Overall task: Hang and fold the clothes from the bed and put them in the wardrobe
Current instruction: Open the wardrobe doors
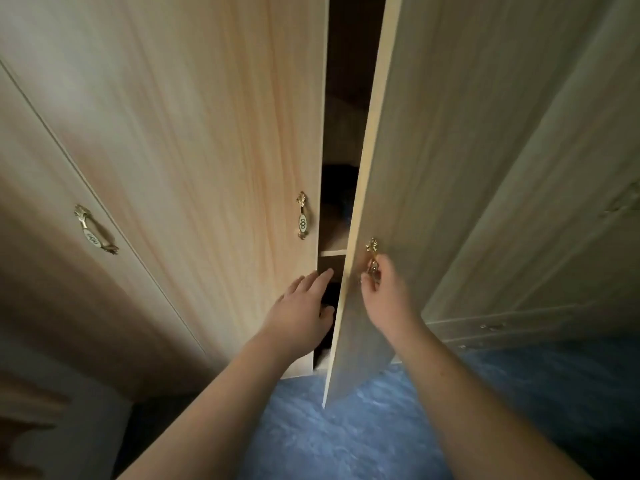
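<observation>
Scanning from nine o'clock, a gilt handle (95,229) sits on the far-left panel of the wardrobe (52,150). A second gilt handle (302,215) marks the closing edge of the shut left door (207,133). Just below it, toward six o'clock, the left hand (301,306) is open with its fingers straight, the tips reaching past that door's edge into the dark gap (343,98). Whether they touch the edge I cannot tell.

The gap runs tall and narrow from twelve to six o'clock. A shelf (333,252) crosses it, and something dark (337,188) lies above the shelf, too dim to name. On the gap's three o'clock side the right door (433,168) stands ajar, its free edge swung toward the person. The right hand (384,292) curls round the door's handle (372,247), gripping it. Blue floor (346,427) lies at five o'clock. No clothes and no bed are in view.

The door's long axis is upright and its hinges seem to lie toward three o'clock, so the likely pull is outward and rightward. The right hand already has the grip for that, and the left is the nearer to the interior.
</observation>
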Available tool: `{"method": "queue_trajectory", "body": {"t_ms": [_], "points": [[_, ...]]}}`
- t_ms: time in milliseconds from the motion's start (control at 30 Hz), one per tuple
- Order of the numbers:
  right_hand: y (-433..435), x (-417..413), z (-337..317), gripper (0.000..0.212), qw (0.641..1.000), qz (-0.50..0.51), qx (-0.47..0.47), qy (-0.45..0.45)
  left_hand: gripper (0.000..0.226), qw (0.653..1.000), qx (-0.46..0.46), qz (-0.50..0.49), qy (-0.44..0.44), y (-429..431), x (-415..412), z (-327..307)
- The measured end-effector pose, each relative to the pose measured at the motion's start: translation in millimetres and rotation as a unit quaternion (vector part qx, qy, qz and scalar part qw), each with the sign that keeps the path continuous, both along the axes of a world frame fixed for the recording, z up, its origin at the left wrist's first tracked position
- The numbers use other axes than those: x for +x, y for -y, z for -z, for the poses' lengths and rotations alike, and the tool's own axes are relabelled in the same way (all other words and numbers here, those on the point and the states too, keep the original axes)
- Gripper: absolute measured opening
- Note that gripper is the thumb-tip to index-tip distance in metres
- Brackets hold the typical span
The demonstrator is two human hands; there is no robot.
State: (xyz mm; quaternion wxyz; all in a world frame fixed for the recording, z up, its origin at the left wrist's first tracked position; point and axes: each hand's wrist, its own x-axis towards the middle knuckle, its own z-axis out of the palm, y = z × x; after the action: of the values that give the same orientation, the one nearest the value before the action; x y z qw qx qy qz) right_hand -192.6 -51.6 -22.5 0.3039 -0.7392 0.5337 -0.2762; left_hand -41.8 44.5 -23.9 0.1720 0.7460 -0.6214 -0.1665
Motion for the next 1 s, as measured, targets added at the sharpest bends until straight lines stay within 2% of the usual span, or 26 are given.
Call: {"method": "queue_trajectory", "body": {"t_ms": [100, 200, 267, 400, 567, 733, 800, 933, 1000], "points": [[-19, -45, -3, 0.019, 1.000, -0.001, -0.009, -0.015, 0.064, 0.997, -0.027, 0.035, -0.067, 3, -40, 6], [-33, -87, -6, 0.011, 1.000, -0.010, -0.015, -0.014, 0.034, 0.986, -0.028, 0.050, -0.155, 9, -90, 9], [-38, -115, -7, 0.011, 1.000, -0.010, -0.015, -0.024, 0.017, 0.988, -0.035, 0.026, -0.146, 10, -123, 11], [-46, -178, -12, 0.013, 0.998, -0.014, -0.003, -0.057, 0.008, 0.989, -0.053, 0.026, -0.134, 3, -186, 18], [-48, -257, -11, 0.021, 0.999, 0.009, 0.023, -0.028, 0.033, 0.981, -0.052, 0.071, -0.170, 9, -254, 24], [-48, -321, -17, 0.040, 0.997, 0.015, 0.078, 0.012, 0.031, 0.979, -0.053, 0.125, -0.153, 35, -320, 17], [-42, -342, -21, 0.037, 0.995, 0.026, 0.094, 0.018, 0.040, 0.978, -0.037, 0.154, -0.132, 44, -340, 20], [-32, -375, -25, 0.018, 0.989, 0.077, 0.128, 0.013, 0.062, 0.976, 0.018, 0.206, -0.066, 54, -365, 23], [-33, -384, -29, 0.021, 0.986, 0.080, 0.142, 0.046, 0.067, 0.972, 0.022, 0.226, -0.057, 56, -371, 24]]}}
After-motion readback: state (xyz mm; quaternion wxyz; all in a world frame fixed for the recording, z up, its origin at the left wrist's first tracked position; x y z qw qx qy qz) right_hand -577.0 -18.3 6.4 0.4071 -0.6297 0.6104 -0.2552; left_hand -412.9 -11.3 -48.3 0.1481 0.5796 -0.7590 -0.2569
